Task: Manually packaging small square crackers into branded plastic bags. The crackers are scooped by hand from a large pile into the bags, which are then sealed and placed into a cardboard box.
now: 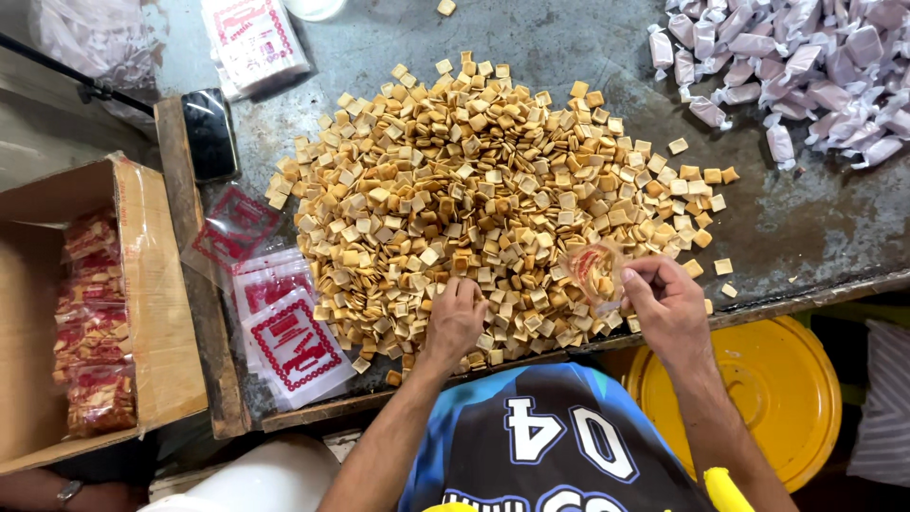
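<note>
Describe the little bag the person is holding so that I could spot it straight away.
Start at the big heap of small square crackers in the middle of the grey table. At the heap's near right edge, the right hand pinches a small clear bag with red print, partly filled with crackers. Unlike the flat empty bags stacked at the left, it is held up and bulging.

Seen from above: left hand [455,318] pressed palm-down into a broad heap of small square crackers [474,199] on a worn grey table [806,218]; right hand [668,303] pinching a small clear bag [595,270], partly filled, at the heap's edge. Flat printed bags [289,337] stacked just left of the heap, beside a cardboard box [156,303] of filled packets [95,332]. Wrapped pale sweets [796,66] at far right; yellow lid [758,379] below the table edge.
</note>
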